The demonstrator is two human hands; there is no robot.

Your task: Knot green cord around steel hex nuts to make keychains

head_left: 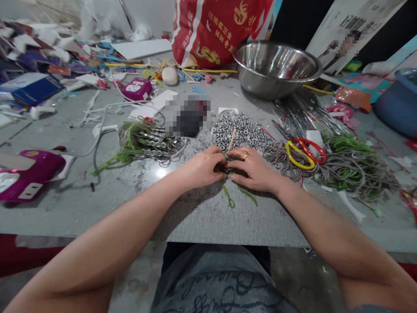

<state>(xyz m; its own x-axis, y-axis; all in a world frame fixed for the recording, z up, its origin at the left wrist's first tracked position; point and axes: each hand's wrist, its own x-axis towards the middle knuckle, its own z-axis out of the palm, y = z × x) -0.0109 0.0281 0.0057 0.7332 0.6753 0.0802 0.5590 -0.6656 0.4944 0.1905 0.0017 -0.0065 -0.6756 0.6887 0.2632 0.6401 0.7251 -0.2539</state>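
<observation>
My left hand (210,167) and my right hand (252,169) meet over the table, fingers pinched close together. Both grip a green cord (246,194), whose two loose ends hang toward me; the part between the fingertips is mostly hidden. A ring sits on one right finger. Just beyond the fingers lies a spread of small silver metal nuts (243,126), with a thin wooden stick (232,140) over them. To the left rests a bundle of green and grey cords with metal pieces (143,141). Grey and green cords (353,169) lie heaped on the right.
Scissors (301,152) with red and yellow handles lie by the right heap. Behind stand a steel bowl (276,76), a red bag (215,34) and a blue basin (399,104). A purple device (35,174) sits at left, and scraps (65,52) cover the back left.
</observation>
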